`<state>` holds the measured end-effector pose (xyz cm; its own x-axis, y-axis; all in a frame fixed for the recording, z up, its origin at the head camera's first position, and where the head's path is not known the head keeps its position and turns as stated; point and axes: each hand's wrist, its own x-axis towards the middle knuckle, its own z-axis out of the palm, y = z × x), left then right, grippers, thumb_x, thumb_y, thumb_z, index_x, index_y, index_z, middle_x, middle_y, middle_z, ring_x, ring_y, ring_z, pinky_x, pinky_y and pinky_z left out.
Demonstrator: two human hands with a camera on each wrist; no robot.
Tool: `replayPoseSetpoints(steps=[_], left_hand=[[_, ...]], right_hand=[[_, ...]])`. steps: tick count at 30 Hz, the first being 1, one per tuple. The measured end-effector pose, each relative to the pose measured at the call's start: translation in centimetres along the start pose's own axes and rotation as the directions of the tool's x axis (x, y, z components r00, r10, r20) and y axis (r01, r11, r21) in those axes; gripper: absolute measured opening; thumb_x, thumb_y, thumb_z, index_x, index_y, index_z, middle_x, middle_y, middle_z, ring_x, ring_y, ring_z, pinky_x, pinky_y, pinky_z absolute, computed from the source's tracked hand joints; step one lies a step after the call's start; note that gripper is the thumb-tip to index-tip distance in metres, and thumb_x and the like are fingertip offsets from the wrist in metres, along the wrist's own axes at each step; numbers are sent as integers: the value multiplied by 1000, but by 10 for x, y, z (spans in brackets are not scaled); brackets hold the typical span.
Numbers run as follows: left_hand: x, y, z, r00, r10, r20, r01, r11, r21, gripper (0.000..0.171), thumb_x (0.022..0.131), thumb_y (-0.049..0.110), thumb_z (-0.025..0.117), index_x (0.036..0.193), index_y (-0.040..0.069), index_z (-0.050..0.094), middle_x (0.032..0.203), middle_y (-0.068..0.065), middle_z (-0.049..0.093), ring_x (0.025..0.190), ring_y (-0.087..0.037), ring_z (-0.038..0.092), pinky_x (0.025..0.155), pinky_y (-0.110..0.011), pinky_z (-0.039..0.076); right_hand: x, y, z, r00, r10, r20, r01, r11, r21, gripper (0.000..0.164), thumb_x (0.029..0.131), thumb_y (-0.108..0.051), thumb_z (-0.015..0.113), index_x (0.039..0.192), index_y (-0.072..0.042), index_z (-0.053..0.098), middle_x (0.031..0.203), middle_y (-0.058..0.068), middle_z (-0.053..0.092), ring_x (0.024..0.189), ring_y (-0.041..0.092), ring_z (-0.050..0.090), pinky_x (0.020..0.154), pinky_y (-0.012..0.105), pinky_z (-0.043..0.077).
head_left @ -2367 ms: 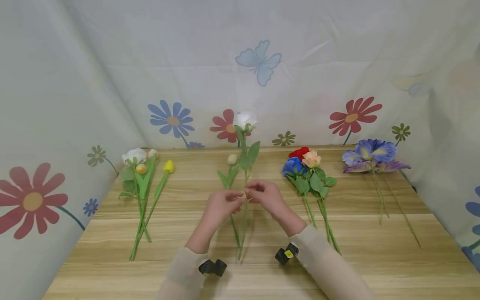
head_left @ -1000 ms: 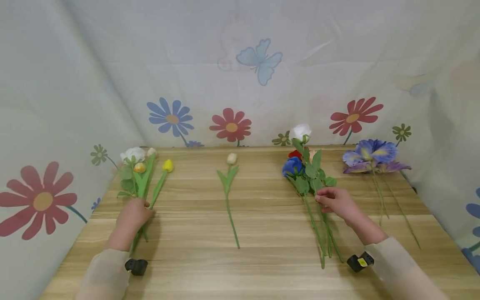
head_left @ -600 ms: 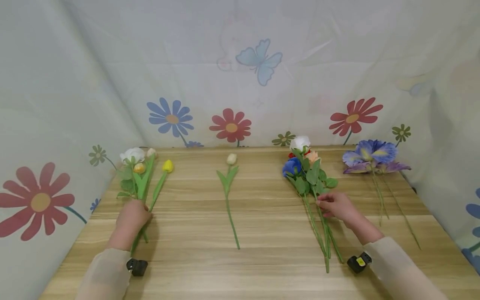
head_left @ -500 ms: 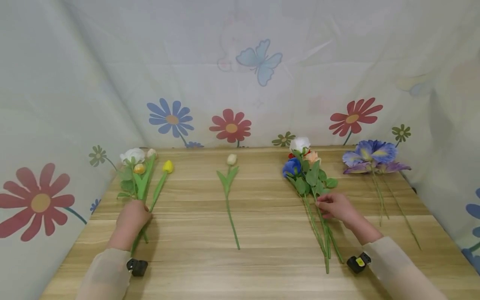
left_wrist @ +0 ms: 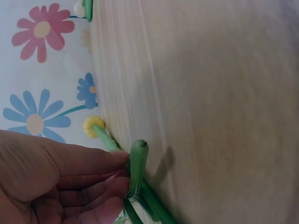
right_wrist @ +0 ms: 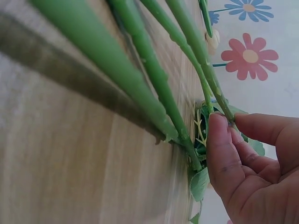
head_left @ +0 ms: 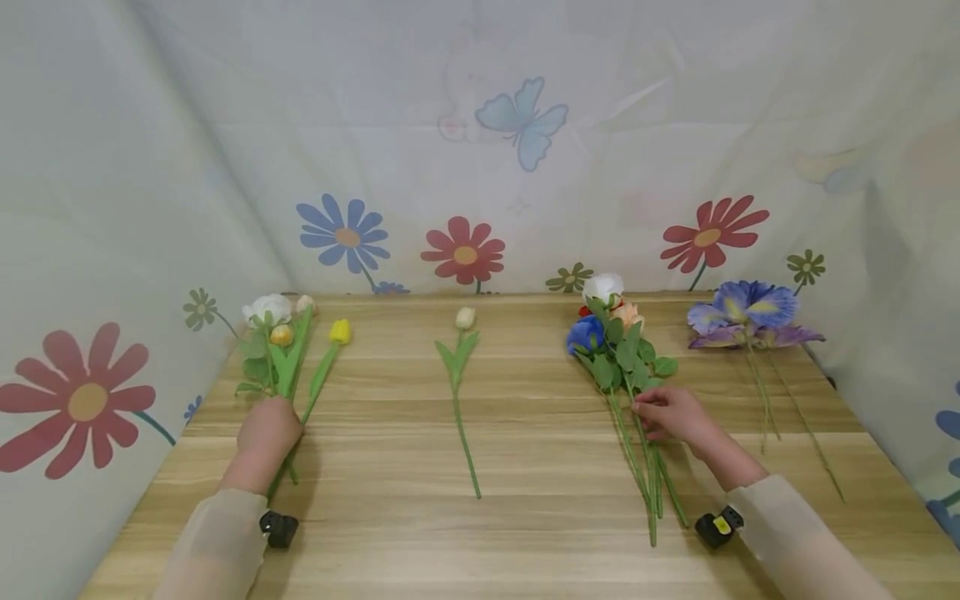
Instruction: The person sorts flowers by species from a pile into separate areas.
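My right hand [head_left: 671,417] pinches the stem of a white rose [head_left: 603,289] between thumb and fingertips. That rose lies over a blue rose [head_left: 585,335], a peach rose [head_left: 628,315] and a mostly hidden red one. At the left, my left hand [head_left: 270,433] is over the crossed stems of a white flower [head_left: 267,309], a yellow tulip [head_left: 340,332], an orange-yellow tulip [head_left: 282,335] and a pale tulip [head_left: 304,305]. In the left wrist view its thumb and fingers pinch a green stem [left_wrist: 138,165]; which flower it belongs to I cannot tell.
A single cream tulip [head_left: 465,318] lies mid-table between the two bunches. Blue and purple irises [head_left: 752,303] lie at the far right. Behind the wooden table [head_left: 525,533] hangs a printed cloth [head_left: 375,150].
Both hands were together on the white rose mid-table; the right hand then carried it right and lowered it onto the roses. The left hand went left to the tulips. Lately almost still.
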<state>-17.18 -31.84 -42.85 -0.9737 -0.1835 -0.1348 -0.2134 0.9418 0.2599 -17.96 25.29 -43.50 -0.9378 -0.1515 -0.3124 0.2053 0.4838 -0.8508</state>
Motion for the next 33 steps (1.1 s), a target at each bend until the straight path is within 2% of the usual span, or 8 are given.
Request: replayPoseSetpoints(steps=[8, 16, 20, 23, 29, 33], left_hand=[[2, 4, 1, 999, -30, 31, 28, 999, 41, 17, 88, -1, 51, 84, -11, 64, 87, -32, 67, 73, -37, 64, 58, -48, 54], [3, 4, 1, 999, -34, 38, 33, 999, 31, 15, 82, 6, 65, 84, -9, 63, 84, -27, 67, 71, -34, 62, 56, -46, 53], [4, 4, -2, 998, -29, 47, 28, 1000, 11, 14, 81, 6, 63, 81, -7, 63, 81, -25, 65, 69, -32, 60, 55, -42, 51], [6, 4, -5, 999, -5, 45, 5, 1000, -13, 13, 81, 7, 63, 74, -4, 64, 77, -22, 66, 67, -31, 60, 54, -41, 49], [8, 3, -8, 997, 82, 9, -82, 995, -65, 15, 84, 11, 68, 79, -2, 73, 77, -15, 70, 67, -25, 60, 59, -38, 50], [7, 3, -9, 994, 110, -18, -111, 988, -110, 20, 85, 12, 67, 68, 2, 67, 61, -3, 58, 59, -18, 50, 55, -31, 41]], right_hand=[[-2, -2, 1, 1000, 19, -5, -19, 1000, 4, 42, 105, -10, 53, 131, 23, 48, 82, 2, 62, 72, 7, 61, 65, 24, 61], [-1, -4, 0, 1000, 23, -6, -23, 1000, -12, 45, 105, -14, 54, 134, 20, 50, 92, 7, 65, 76, 8, 62, 67, 26, 62], [0, -3, 0, 1000, 22, -5, -22, 1000, -15, 44, 105, -14, 55, 133, 19, 51, 93, 7, 66, 76, 8, 63, 67, 26, 62], [-1, -4, 0, 1000, 22, -3, -22, 1000, -14, 44, 105, -15, 55, 132, 19, 52, 93, 7, 67, 75, 7, 64, 67, 26, 62], [-1, -5, 1, 1000, 7, 1, -7, 1000, -27, 48, 104, -19, 57, 133, 19, 52, 99, 15, 70, 76, 8, 65, 68, 28, 63], [0, -5, 4, 1000, -1, 15, 2, 998, -56, 51, 103, -20, 59, 135, 19, 50, 105, 21, 69, 77, 10, 65, 70, 31, 63]])
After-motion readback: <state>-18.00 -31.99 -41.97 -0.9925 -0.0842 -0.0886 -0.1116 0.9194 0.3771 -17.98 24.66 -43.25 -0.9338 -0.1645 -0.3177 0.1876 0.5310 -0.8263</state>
